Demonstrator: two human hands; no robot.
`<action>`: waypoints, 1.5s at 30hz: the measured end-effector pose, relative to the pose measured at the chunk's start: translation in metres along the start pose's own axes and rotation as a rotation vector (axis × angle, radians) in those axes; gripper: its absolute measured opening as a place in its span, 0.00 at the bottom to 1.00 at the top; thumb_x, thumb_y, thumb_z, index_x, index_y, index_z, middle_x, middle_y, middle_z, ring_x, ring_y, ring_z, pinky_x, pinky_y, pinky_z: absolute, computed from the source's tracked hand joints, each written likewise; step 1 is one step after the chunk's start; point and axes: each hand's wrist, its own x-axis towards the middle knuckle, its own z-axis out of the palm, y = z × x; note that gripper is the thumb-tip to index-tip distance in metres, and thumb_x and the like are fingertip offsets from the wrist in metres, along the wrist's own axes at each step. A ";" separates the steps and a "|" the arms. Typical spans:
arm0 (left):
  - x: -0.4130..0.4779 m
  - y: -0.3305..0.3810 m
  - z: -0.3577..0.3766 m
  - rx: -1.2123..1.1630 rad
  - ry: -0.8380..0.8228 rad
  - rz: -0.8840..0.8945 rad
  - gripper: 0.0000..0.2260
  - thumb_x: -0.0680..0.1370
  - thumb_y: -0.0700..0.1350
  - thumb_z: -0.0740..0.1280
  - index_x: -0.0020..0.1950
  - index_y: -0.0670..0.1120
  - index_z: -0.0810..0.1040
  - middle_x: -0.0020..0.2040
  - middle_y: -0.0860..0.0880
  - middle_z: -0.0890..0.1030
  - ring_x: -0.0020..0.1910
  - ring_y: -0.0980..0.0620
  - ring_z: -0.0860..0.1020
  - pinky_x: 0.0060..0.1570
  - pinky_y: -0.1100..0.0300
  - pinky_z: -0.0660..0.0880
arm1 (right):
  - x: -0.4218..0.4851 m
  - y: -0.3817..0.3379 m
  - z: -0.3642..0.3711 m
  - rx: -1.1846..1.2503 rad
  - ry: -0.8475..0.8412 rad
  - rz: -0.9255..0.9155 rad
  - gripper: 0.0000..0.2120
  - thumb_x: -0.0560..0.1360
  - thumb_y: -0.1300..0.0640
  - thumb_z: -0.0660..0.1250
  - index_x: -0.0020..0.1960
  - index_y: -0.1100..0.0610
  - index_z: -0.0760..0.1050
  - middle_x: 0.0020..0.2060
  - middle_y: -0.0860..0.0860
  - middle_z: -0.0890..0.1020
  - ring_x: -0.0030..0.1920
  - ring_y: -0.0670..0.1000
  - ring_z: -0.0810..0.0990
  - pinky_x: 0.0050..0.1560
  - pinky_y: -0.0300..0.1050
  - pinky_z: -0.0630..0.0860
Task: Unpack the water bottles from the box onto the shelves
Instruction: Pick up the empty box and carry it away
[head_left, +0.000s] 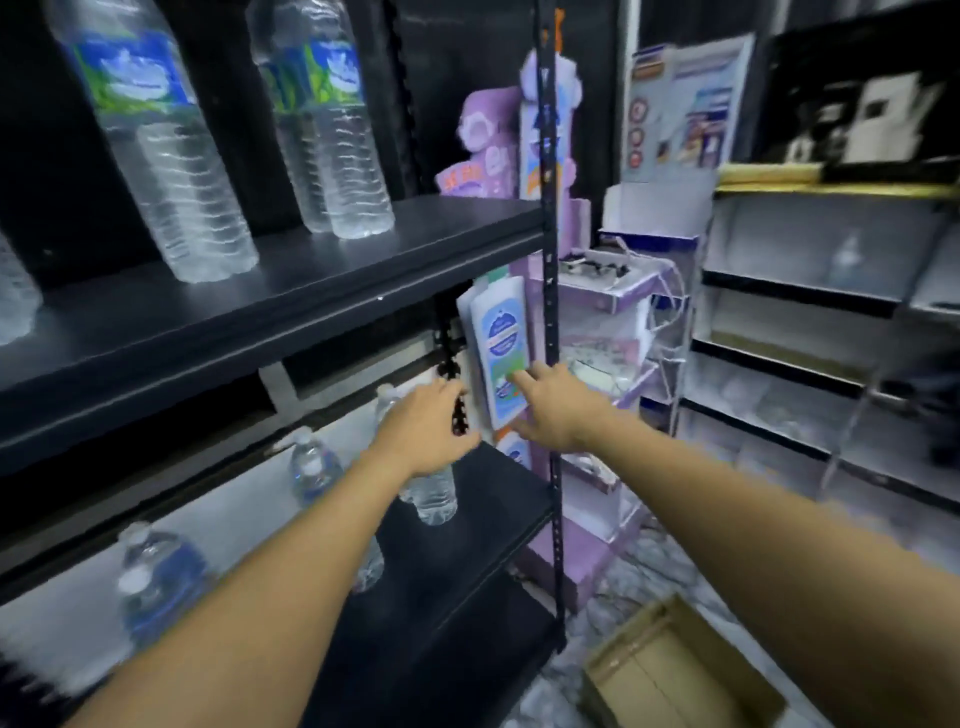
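Two large water bottles (156, 156) (337, 130) with blue and green labels stand on the upper black shelf (291, 312). Small bottles (311, 467) (156, 577) stand on the lower shelf (467, 545). Another small bottle (431, 496) stands just under my left hand (423, 428), whose fingers lie relaxed and reach past it toward the rear upright. My right hand (553, 408) is spread, its fingertips touching a white hanging pack (498, 358) beside the front upright (549, 291). The open cardboard box (675, 670) lies on the floor at lower right; the visible part of its inside shows no bottles.
A purple display stand (587, 530) with small goods stands right of the black rack. White and black shelving (810, 291) lines the right wall. Posters (685, 104) hang at the back. The floor between rack and box is marbled grey.
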 end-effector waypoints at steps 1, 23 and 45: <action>0.009 0.006 0.012 -0.027 -0.018 0.046 0.28 0.76 0.57 0.70 0.73 0.47 0.71 0.69 0.46 0.76 0.68 0.43 0.74 0.62 0.48 0.73 | -0.007 0.008 0.009 -0.003 -0.008 0.044 0.30 0.78 0.45 0.67 0.74 0.58 0.64 0.67 0.60 0.70 0.66 0.65 0.71 0.64 0.60 0.73; 0.136 0.210 0.304 -0.090 -0.610 0.561 0.29 0.79 0.53 0.69 0.77 0.44 0.67 0.74 0.42 0.72 0.71 0.40 0.72 0.63 0.48 0.73 | -0.238 0.271 0.170 0.236 -0.308 1.051 0.35 0.81 0.43 0.66 0.80 0.57 0.58 0.74 0.61 0.66 0.71 0.65 0.70 0.68 0.56 0.71; 0.090 0.073 0.812 0.072 -0.988 0.356 0.22 0.72 0.60 0.65 0.60 0.50 0.73 0.60 0.46 0.77 0.57 0.40 0.78 0.50 0.44 0.79 | -0.301 0.303 0.685 0.603 -0.641 1.333 0.37 0.80 0.44 0.67 0.81 0.57 0.55 0.73 0.61 0.70 0.71 0.64 0.72 0.67 0.56 0.74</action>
